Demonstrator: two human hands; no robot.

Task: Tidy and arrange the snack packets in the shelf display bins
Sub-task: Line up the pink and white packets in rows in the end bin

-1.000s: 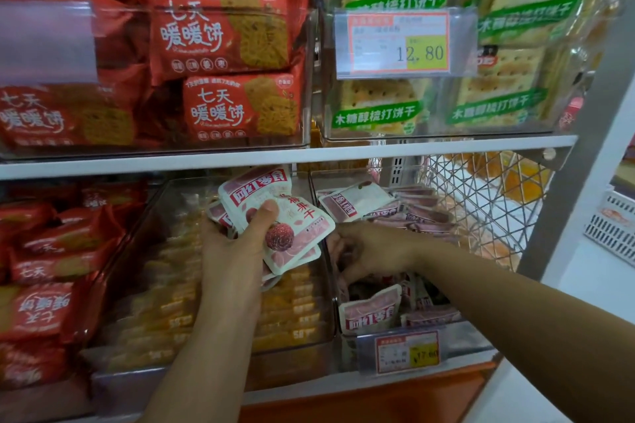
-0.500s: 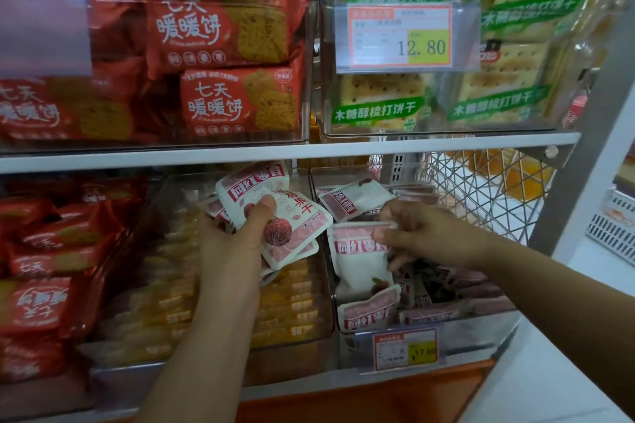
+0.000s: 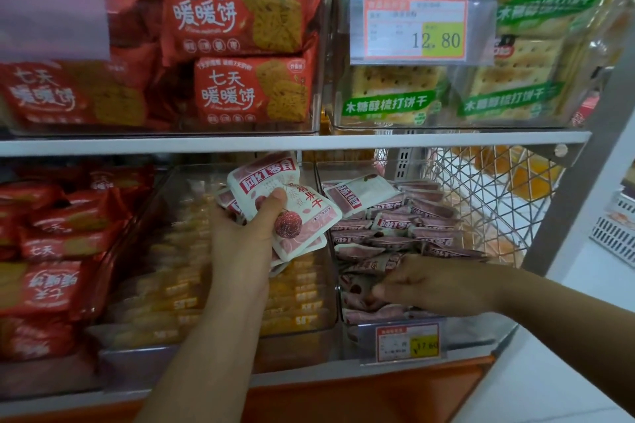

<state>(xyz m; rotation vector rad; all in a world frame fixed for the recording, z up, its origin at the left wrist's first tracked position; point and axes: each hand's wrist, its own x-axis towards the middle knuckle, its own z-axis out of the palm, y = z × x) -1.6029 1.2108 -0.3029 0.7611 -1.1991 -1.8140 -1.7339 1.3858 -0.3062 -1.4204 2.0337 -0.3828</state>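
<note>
Your right hand has dropped from mid-air into the front of the clear bin, so the packet it lifted has probably gone back in. I cannot tell whether its curled fingers grip anything. Your left hand clamps a fanned stack of packets, held up just left of that bin. The loose packets inside it are pink-and-white and lie jumbled, facing every way.

The shelf board is capping the bin from above, leaving an open gap over the pink packets. The wire panel is closing the right side. The left hand, gripping a stack of packets, is crowding the gap's left end, and the right hand is filling the front.
</note>
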